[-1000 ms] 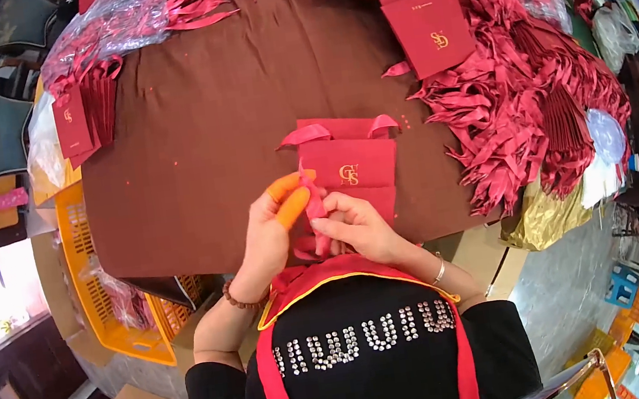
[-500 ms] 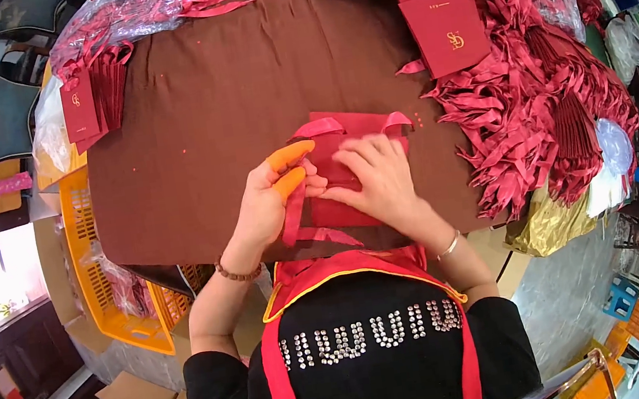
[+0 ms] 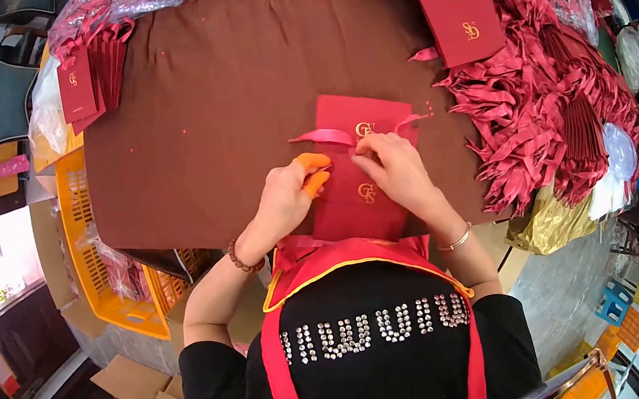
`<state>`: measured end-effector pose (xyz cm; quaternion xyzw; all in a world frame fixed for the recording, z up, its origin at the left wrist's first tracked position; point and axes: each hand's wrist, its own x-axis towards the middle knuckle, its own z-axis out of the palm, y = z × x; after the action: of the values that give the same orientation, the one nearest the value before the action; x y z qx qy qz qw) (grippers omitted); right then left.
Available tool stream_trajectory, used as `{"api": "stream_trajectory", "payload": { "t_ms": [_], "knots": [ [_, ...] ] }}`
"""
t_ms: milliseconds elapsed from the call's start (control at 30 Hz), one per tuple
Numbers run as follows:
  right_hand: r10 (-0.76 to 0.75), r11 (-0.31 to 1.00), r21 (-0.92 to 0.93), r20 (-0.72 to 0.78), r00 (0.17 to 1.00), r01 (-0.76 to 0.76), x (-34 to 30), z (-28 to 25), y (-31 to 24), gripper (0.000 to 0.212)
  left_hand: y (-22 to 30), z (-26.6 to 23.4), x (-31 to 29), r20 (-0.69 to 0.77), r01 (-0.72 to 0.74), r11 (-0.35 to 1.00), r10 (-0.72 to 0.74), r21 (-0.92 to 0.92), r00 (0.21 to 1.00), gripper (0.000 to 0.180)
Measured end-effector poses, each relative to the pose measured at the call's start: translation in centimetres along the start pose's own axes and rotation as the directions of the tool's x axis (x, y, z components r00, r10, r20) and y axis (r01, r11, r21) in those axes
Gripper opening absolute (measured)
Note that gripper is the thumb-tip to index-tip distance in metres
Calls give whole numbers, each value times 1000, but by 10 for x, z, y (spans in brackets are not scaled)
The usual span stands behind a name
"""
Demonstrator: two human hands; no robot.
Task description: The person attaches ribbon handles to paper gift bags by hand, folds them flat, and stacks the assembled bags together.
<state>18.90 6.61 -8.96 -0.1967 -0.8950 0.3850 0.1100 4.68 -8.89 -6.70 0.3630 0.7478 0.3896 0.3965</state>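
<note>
A flat red paper bag [image 3: 337, 213] with gold emblems lies in front of me, its lower end close to my apron. Across its upper half runs a pink ribbon [image 3: 325, 137], which reaches past both side edges. My left hand [image 3: 290, 193], with orange covers on two fingers, is closed at the bag's left edge; what its fingertips pinch is hidden. Over the right half, my right hand [image 3: 396, 171] is bent into a pinch, its fingertips at the ribbon where it crosses the emblem.
Red bags [image 3: 462, 23] are stacked at the far right, beside a big heap of pink ribbons [image 3: 515, 121]. More bags [image 3: 77, 84] stand fanned at the far left. A yellow crate [image 3: 87, 254] is left of the brown tablecloth [image 3: 198, 135]; cardboard boxes [image 3: 135, 393] sit on the floor.
The bag now lies more squarely with its emblems showing. My hands have shifted slightly, the right one closing from spread, blurred fingers. The ribbon that hung by my left hand is gone from there.
</note>
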Motion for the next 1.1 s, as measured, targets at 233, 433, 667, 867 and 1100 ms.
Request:
{"api": "stream_trajectory", "payload": {
  "t_ms": [233,433,667,867,1100],
  "knots": [
    [-48,998,-39,35,998,49,-4,-16,-12,12,-5,10,-2,-54,-413,763,503,497,863,23],
    [47,992,116,25,999,-50,-8,-12,-16,16,-9,18,-2,-171,-354,868,430,347,886,15],
    [190,951,201,216,958,-235,3,-21,-17,21,-10,24,4,-228,-348,803,500,485,836,16],
    [209,934,243,225,952,-263,2,-16,-11,22,-13,31,7,-234,-364,775,537,517,810,15],
    [255,908,259,284,924,-330,0,-16,-15,23,-15,32,8,-131,-396,685,581,612,803,10]
  ]
}}
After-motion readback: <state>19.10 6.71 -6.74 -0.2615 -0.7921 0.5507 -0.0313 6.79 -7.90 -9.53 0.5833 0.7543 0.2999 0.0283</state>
